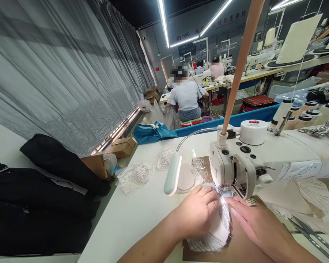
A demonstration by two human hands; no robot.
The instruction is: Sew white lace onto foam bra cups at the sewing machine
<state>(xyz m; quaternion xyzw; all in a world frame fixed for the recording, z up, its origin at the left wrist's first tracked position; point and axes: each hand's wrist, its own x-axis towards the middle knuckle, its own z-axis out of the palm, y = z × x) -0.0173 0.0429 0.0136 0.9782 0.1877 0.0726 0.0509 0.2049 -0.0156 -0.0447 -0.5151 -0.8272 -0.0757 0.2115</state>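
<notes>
White lace fabric (217, 232) lies under the left hand (199, 211) and beside the right hand (254, 216), both with fingers outstretched, unclenched.

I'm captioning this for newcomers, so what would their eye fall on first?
Probably the white sewing machine at right, with the left hand on lacy cloth below its head and the right hand beside it. Then the brown pole slanting up above the machine, and the big grey curtain at upper left.

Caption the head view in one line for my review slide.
Left hand resting on a white lace-edged piece at a sewing machine, right hand alongside, more lace pieces on the white table.
</notes>
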